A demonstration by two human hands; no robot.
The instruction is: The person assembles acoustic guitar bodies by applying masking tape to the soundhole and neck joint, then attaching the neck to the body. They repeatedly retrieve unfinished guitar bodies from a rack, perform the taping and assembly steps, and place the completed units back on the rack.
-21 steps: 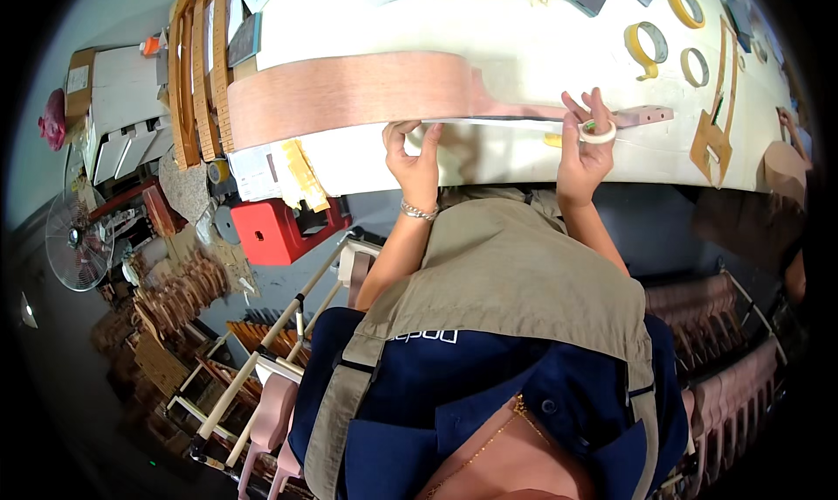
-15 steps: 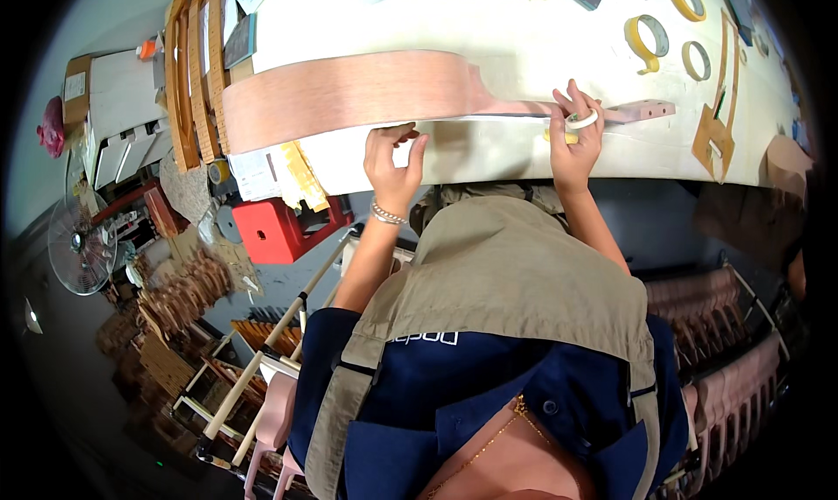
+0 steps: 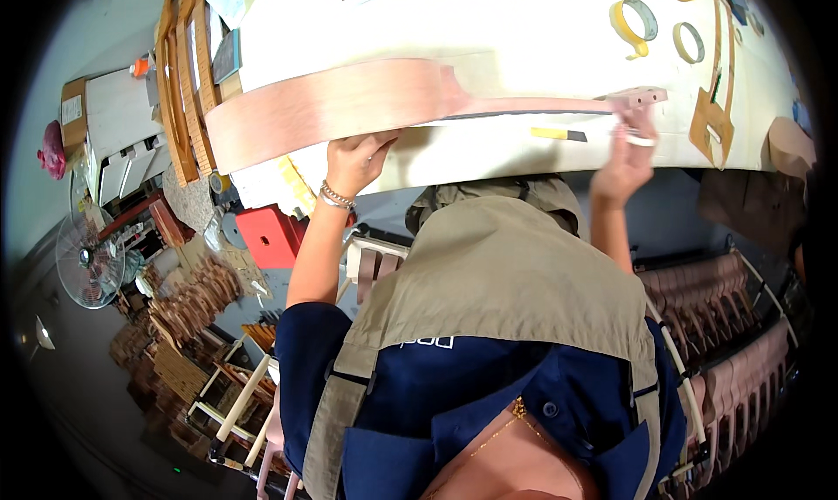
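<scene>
An unfinished pinkish wooden guitar (image 3: 332, 98) lies on its side across the pale table, its body at the left and its neck reaching right. My left hand (image 3: 356, 161) is closed at the near edge of the body, with the fingertips partly hidden against it. Around the headstock (image 3: 642, 96) my right hand (image 3: 625, 155) has closed, somewhat blurred by motion. A narrow white ring (image 3: 643, 139), like a roll of tape, hangs on the fingers of that hand. Below the neck a yellow and black utility knife (image 3: 559, 134) lies on the table.
Yellow tape rolls (image 3: 635, 28) and a flat wooden template (image 3: 714, 126) lie at the right of the table. Long wooden pieces (image 3: 185, 89) stand at its left end. On the floor are a red stool (image 3: 269, 238) and a fan (image 3: 90, 257). Racks of guitar bodies (image 3: 733, 378) stand behind me.
My left hand has moved left and closed on the body's edge. My right hand has slid right from the neck to the headstock. The guitar has shifted slightly left, uncovering the knife.
</scene>
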